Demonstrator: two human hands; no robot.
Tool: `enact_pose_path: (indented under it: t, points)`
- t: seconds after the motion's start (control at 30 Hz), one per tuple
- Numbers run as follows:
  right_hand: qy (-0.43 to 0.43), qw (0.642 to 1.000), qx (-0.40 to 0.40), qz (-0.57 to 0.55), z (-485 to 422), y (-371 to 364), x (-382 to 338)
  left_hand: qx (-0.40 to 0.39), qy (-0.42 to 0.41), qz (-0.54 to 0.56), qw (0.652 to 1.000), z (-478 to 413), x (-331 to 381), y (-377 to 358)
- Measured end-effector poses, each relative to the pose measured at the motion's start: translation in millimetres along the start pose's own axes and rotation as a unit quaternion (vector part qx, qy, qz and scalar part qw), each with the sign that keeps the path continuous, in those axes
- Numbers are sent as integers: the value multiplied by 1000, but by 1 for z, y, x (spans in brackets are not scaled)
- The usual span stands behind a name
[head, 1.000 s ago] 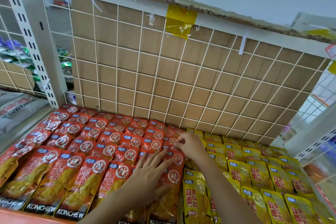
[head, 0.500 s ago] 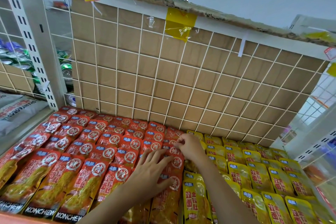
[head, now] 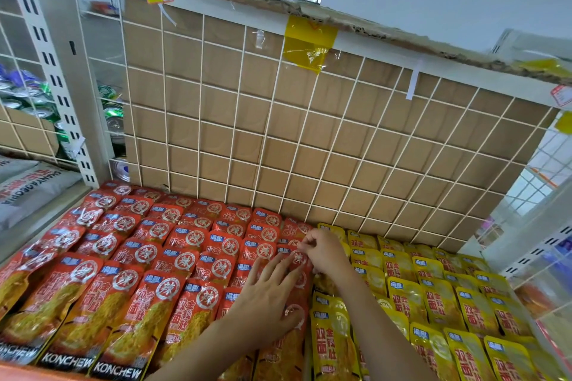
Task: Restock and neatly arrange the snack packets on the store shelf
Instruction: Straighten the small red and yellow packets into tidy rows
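Note:
Red KONCHEW snack packets [head: 145,260] lie in overlapping rows across the left and middle of the shelf. Yellow packets [head: 433,294] fill the right side. My left hand [head: 266,297] lies flat with fingers spread on the rightmost column of red packets. My right hand [head: 322,252] is further back in the same column, fingers curled, pinching the top edge of a red packet [head: 298,257] at the border with the yellow ones.
A white wire grid backed with cardboard [head: 309,139] closes the shelf's back. A white slotted upright [head: 55,71] stands at left, with drink cans [head: 111,111] behind and grey sacks [head: 28,192] on the neighbouring shelf. A wire side panel [head: 532,257] bounds the right.
My left hand has slid a little forward and right along the red column. My right hand stays at the same packet edge. The camera has dipped slightly.

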State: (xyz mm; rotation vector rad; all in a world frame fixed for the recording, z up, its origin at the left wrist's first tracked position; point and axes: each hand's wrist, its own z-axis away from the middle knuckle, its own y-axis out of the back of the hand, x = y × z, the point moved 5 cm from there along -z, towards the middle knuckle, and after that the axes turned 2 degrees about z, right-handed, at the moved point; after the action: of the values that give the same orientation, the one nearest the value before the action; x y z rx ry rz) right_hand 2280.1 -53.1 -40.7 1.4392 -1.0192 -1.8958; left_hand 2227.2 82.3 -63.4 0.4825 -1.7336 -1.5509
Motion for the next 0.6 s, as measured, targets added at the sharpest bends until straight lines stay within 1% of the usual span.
enact_pose_path:
  t: [0.07,0.17,0.27,0.37,0.5,0.6]
  points:
    - [-5,1000,-1,-6,0,-1,3,0,6,2,1000,1,-3,-1]
    - [-10,1000,-3,-14,-2,-2,6,-20,7,5,1000,2,-4,0]
    - [1,999,34,19,-7,5,5,-30,4,3,1000,1,-3,3]
    - [-1,997,62,47,-12,12,6,-19,3,10,1000,-3,-2,6]
    - [5,994,15,107,-17,10,2,-21,5,0,1000,-15,-5,6]
    - [2,993,-6,115,-21,11,-2,-26,8,-4,1000,-26,-5,6]
